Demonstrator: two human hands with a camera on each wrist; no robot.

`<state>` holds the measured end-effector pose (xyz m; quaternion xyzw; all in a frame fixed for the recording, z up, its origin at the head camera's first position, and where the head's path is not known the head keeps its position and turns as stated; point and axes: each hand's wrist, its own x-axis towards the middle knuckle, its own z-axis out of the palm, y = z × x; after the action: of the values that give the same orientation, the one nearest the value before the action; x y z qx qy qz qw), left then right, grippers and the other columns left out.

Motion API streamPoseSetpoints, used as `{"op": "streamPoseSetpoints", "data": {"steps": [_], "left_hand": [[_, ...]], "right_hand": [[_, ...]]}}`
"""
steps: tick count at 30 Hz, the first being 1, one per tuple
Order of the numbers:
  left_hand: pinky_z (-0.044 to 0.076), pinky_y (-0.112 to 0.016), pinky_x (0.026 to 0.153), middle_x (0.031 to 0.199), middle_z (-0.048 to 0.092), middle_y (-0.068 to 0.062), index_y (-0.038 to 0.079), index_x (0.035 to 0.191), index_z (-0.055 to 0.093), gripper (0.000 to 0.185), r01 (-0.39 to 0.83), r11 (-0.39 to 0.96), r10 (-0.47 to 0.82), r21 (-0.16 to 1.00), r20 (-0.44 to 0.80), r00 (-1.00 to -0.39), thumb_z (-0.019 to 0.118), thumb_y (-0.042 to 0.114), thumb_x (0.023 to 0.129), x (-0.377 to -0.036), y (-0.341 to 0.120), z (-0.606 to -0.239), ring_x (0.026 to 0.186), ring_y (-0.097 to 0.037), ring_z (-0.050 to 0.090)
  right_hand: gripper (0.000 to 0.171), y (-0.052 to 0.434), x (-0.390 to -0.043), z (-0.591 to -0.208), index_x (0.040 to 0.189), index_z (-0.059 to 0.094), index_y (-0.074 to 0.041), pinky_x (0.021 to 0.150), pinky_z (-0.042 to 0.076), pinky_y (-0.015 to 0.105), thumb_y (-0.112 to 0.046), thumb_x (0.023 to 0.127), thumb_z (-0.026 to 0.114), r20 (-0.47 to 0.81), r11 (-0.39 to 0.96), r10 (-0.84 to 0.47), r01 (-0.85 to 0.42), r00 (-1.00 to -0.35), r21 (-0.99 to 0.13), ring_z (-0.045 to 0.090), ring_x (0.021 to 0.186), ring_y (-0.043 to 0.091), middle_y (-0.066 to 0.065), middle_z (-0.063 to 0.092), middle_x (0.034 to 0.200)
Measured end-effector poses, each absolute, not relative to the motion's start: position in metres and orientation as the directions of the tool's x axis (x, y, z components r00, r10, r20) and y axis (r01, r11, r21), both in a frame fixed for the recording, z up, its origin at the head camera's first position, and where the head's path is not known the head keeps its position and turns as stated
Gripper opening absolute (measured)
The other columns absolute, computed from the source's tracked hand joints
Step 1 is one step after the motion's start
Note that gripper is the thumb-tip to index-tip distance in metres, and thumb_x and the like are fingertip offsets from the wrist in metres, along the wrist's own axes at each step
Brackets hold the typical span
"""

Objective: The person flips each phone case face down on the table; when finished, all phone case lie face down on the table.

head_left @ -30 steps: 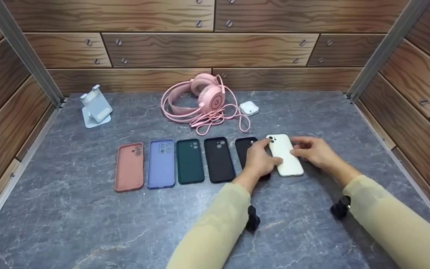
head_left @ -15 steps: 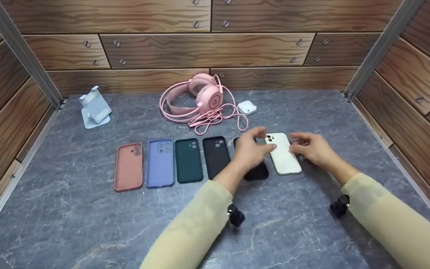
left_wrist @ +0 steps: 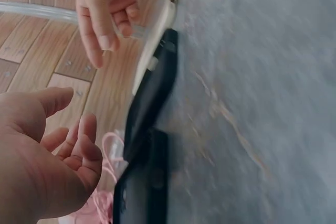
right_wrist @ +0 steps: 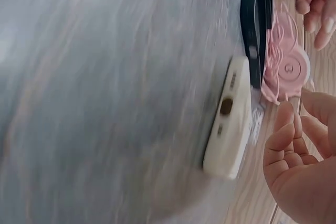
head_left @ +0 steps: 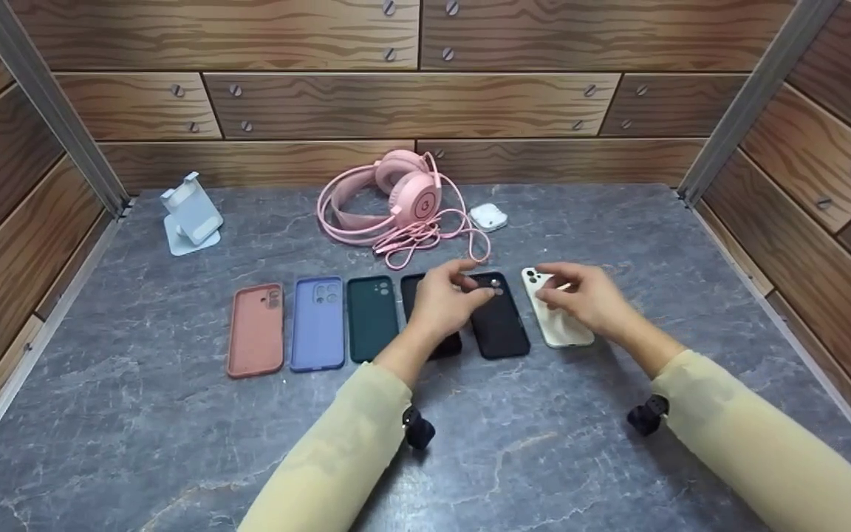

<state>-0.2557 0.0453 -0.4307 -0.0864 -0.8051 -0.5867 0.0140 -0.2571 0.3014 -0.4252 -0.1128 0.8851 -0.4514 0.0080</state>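
Several phone cases lie in a row on the grey marbled tabletop: pink (head_left: 256, 332), blue-violet (head_left: 318, 329), dark green (head_left: 373, 321), and two black ones, the right black case (head_left: 499, 325) in plain sight. At the row's right end lies a white phone case (head_left: 567, 329), partly covered by the hand. My left hand (head_left: 440, 299) hovers over the other black case (head_left: 446, 349), thumb and fingers apart, holding nothing. Above the white case hangs my right hand (head_left: 588, 295), fingers loosely bent with nothing between them. Both wrist views show the hands raised off the cases.
Pink headphones (head_left: 417, 203) with a coiled cable stand behind the row. A small white earphone case (head_left: 488, 216) lies beside them. A light blue phone stand (head_left: 193, 214) is at the back left. Wood-patterned walls (head_left: 411, 103) enclose the table's back and sides.
My left hand has left the white case and moved left past the right black case, uncovering it. My right hand has released the white case's edge and shifted slightly left over it.
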Motion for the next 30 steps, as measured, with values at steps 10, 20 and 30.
{"op": "streamPoseSetpoints", "data": {"steps": [10, 20, 30], "left_hand": [[0.056, -0.029, 0.069, 0.095, 0.073, -0.008, 0.001, 0.137, 0.068, 0.052, 0.100, 0.345, 0.139, 0.933, 0.054, -0.989, 0.086, 0.012, 0.090, -0.262, 0.032, -0.449, 0.072, -0.016, 0.069], [0.054, -0.037, 0.087, 0.100, 0.073, -0.005, 0.004, 0.137, 0.069, 0.055, 0.105, 0.446, 0.159, 0.889, 0.036, -0.987, 0.089, 0.018, 0.088, -0.262, 0.034, -0.460, 0.090, -0.018, 0.065], [0.052, -0.037, 0.091, 0.103, 0.067, -0.002, 0.008, 0.140, 0.068, 0.064, 0.150, 0.554, 0.210, 0.819, 0.037, -0.977, 0.093, 0.025, 0.084, -0.262, 0.035, -0.463, 0.094, -0.019, 0.061]], "right_hand": [[0.045, 0.273, -0.263, -0.439, 0.137, 0.065, 0.009, 0.071, 0.055, 0.020, -0.002, 0.095, 0.077, 0.085, 0.560, -0.251, -0.217, -0.964, -0.799, 0.069, 0.080, 0.012, 0.015, 0.073, 0.096], [0.051, 0.267, -0.265, -0.449, 0.140, 0.062, 0.010, 0.070, 0.054, 0.020, 0.000, 0.092, 0.078, 0.012, 0.563, -0.251, -0.156, -0.968, -0.812, 0.064, 0.077, 0.009, 0.012, 0.071, 0.094], [0.055, 0.270, -0.268, -0.454, 0.141, 0.063, 0.007, 0.067, 0.049, 0.020, -0.002, 0.090, 0.082, -0.016, 0.619, -0.269, -0.161, -0.963, -0.769, 0.059, 0.077, 0.013, 0.013, 0.068, 0.097]]}}
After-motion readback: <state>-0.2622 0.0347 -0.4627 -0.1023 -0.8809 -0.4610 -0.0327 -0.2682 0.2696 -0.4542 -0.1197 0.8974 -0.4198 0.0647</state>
